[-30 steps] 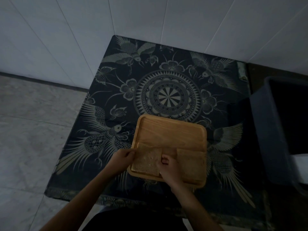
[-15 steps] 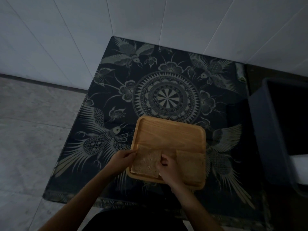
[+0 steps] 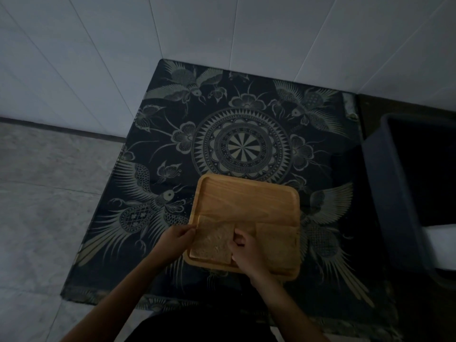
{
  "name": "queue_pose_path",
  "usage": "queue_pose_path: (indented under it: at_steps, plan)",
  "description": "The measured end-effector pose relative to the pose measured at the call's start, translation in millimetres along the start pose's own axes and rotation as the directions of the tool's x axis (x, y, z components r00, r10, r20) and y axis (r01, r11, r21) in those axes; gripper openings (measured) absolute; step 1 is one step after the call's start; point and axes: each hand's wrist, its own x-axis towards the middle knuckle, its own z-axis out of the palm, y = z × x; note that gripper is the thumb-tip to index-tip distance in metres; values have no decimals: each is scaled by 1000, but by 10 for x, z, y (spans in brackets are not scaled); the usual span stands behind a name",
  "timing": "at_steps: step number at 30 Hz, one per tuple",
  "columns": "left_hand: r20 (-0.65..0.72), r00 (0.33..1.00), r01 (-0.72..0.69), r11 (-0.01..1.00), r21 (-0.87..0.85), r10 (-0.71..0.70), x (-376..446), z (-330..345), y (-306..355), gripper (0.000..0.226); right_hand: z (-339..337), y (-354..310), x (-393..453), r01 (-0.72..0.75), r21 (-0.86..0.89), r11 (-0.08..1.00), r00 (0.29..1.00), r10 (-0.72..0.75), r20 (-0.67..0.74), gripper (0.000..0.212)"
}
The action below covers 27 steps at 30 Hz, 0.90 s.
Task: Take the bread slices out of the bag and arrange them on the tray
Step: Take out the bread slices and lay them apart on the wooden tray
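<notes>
Head view, tray [image 3: 246, 198]: wooden, lower centre of frame, on patterned tabletop [image 3: 160, 134].
Left slice [image 3: 213, 243]: flat in tray's lower-left corner.
Right slice [image 3: 277, 245]: lower-right corner, apart from the first.
Left hand [image 3: 176, 239]: fingers pinching left slice's left edge.
Right hand [image 3: 245, 250]: fingers curled on its right edge.
Bag: not visible.
Progress: two slices placed; upper half of tray bare.
</notes>
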Motion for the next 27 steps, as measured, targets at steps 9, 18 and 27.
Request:
queue_pose_path:
  at_steps: [9,18,27]
  plan:
    - [-50,988,-128,957,258,146,43,254,556,40,-531,-136,-210,102,84,991,995,-103,12,38]
    - [98,993,-67,998,3,66,109,771,793,27,-1475,-66,-234,177,-14,984,973,-177,-147,18]
    - [91,992,85,996,-23,-83,122,1366,756,38,-1767,360,-120,56,3,998,986,-55,-154,31]
